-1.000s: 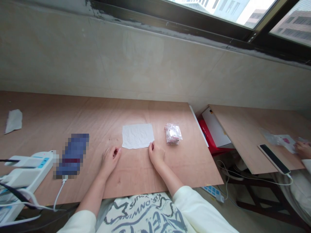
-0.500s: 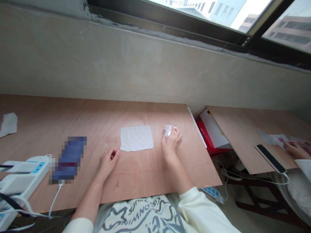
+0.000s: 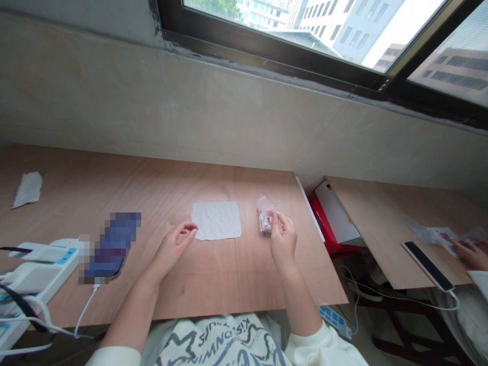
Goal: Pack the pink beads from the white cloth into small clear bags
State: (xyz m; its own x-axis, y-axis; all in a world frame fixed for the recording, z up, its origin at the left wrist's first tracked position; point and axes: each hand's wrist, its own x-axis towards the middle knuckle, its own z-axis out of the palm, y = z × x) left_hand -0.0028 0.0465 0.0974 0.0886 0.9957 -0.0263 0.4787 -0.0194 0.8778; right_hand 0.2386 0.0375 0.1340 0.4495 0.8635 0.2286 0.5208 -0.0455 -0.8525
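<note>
On the wooden desk lies a small clear plastic bag with small reddish pieces inside. My right hand is at the bag's right side, thumb and fingers pinched together at its edge. Left of the bag, a creased white tissue is spread flat. My left hand rests at the tissue's left edge, fingers loosely bent and a gap showing between them, holding nothing. Its fingertips reach the tissue's lower left side.
To the left are a blurred-out phone on a white cable, a power strip with plugs, and another tissue piece. On a second desk at right, another person's hand is near clear plastic and a black phone.
My right hand has shifted from over the bag to its right side, so more of the bag shows. My left hand has loosened from a curl and moved closer to the tissue.
</note>
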